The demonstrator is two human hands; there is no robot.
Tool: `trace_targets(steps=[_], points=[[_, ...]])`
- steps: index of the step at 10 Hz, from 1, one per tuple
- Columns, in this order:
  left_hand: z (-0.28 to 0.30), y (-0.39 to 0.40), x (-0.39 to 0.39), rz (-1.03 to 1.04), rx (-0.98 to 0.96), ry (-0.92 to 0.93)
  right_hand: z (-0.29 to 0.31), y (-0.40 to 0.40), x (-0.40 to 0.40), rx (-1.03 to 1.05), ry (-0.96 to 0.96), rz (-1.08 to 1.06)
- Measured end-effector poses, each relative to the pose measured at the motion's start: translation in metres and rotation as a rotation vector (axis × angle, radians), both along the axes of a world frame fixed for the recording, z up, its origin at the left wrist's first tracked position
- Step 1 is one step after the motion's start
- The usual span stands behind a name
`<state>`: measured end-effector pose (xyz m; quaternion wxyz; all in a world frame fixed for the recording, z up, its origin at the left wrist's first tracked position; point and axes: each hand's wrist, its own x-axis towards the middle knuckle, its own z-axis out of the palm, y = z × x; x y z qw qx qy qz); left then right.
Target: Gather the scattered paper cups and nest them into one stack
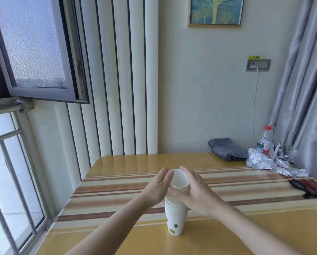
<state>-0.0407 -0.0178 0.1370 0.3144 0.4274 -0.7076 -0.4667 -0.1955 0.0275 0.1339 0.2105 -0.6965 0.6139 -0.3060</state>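
A tall stack of nested white paper cups [175, 219] with green leaf marks stands upright on the yellow table [264, 229], near its front middle. My left hand [158, 188] presses against the left side of the stack's top, fingers stretched upward beside the rim. My right hand [196, 190] wraps the right side of the upper cups, thumb across the front. The open mouth of the top cup [179, 178] shows between both hands. No loose cups are in view on the table.
A striped cloth runner [108, 192] crosses the table. At the back right lie a grey folded cloth [225, 149], crumpled foil [268, 162], a plastic bottle [264, 142] and a dark object [308, 186]. An open window [34, 52] and rail are at the left.
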Motion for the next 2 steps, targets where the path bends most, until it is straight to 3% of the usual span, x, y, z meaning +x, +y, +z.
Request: trace_targets(steps=[1, 2], points=[[0.002, 0.014, -0.002, 0.05, 0.032, 0.029, 0.001, 0.007, -0.001, 0.036, 0.027, 0.02], [0.014, 0.034, 0.029, 0.177, -0.132, 0.02, 0.032, 0.035, -0.025, -0.074, -0.046, 0.016]])
